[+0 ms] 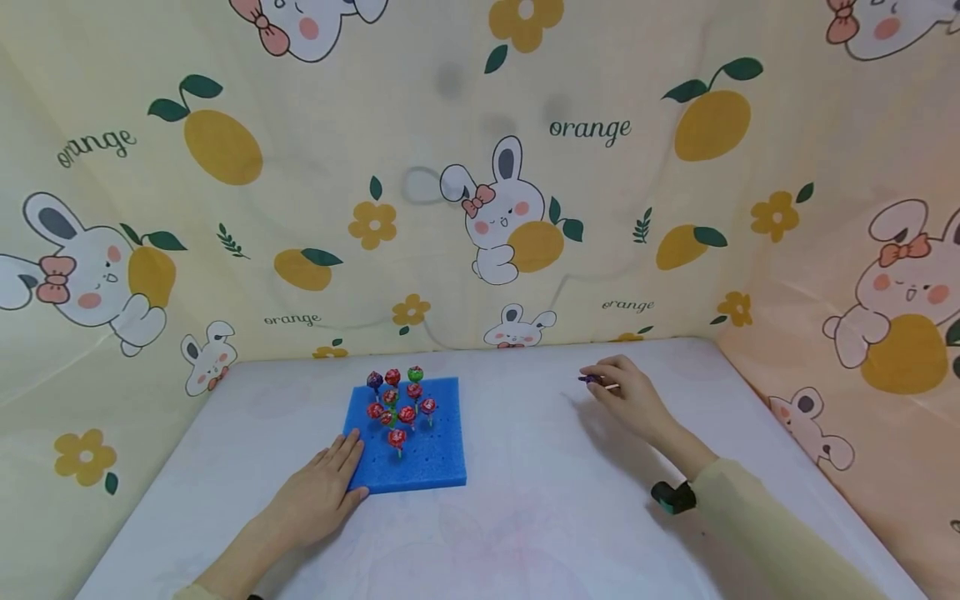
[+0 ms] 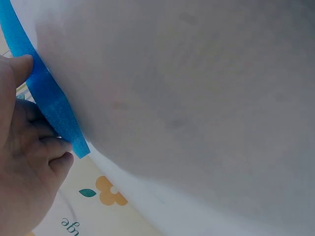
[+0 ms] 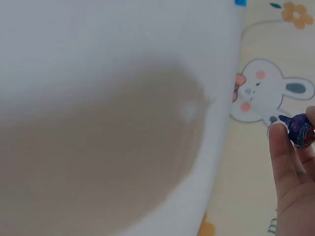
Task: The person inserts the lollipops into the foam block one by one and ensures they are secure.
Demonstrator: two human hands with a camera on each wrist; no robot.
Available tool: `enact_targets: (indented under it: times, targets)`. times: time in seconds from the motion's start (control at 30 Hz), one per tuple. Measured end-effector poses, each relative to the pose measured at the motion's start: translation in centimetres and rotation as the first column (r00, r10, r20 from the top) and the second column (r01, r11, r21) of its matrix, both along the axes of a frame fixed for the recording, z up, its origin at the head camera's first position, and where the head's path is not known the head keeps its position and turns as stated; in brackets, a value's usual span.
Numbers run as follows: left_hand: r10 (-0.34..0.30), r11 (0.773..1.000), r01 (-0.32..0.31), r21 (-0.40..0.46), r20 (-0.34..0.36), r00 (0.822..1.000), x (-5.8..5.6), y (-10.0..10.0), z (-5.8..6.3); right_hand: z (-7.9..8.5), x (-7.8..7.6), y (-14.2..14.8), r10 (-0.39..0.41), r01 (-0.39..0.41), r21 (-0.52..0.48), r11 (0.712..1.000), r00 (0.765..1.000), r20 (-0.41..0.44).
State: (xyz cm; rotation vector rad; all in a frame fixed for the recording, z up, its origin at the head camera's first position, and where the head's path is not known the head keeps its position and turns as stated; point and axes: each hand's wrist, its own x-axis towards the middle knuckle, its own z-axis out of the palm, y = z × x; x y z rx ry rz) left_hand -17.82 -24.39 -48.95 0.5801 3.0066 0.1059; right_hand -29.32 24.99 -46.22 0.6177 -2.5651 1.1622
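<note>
A blue foam board [image 1: 444,465] with small holes lies left of centre on the table. Several wrapped lollipops stand in it, mostly red ones [image 1: 397,438], with a purple one [image 1: 374,381] and a green one [image 1: 416,374] at the back. My left hand [image 1: 318,493] rests against the board's front left corner, fingers extended along the left edge and thumb at the front; the left wrist view shows the board's side [image 2: 59,110] against this hand. Over the table's right side, my right hand [image 1: 632,398] pinches a purple-wrapped lollipop [image 3: 300,131], its white stick partly hidden by the fingers.
A pale table [image 1: 525,517] spreads around the board. Behind and beside it hangs a cream cloth [image 1: 465,317] printed with rabbits, oranges and flowers. A dark band with a small device [image 1: 673,497] sits at my right wrist.
</note>
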Motion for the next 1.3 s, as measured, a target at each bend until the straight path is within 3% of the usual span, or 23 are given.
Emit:
enact_targets:
  times: [0.27, 0.67, 1.3]
  targets:
    - [-0.006, 1.000, 0.006, 0.002, -0.010, 1.000, 0.1, 0.1, 0.1, 0.8, 0.4, -1.7, 0.029, -0.030, -0.079, 0.996, 0.999, -0.020]
    - [-0.009, 1.000, 0.009, 0.008, -0.017, 1.000, 0.2, 0.2, 0.2, 1.3, 1.3, -4.2, 0.072, -0.079, -0.081, 0.994, 0.993, -0.093]
    - [-0.002, 1.000, 0.002, 0.006, -0.010, 1.000, 0.0, -0.1, -0.2, 1.6, 2.0, -8.6, 0.191, -0.199, -0.132, 0.971, 0.979, -0.074]
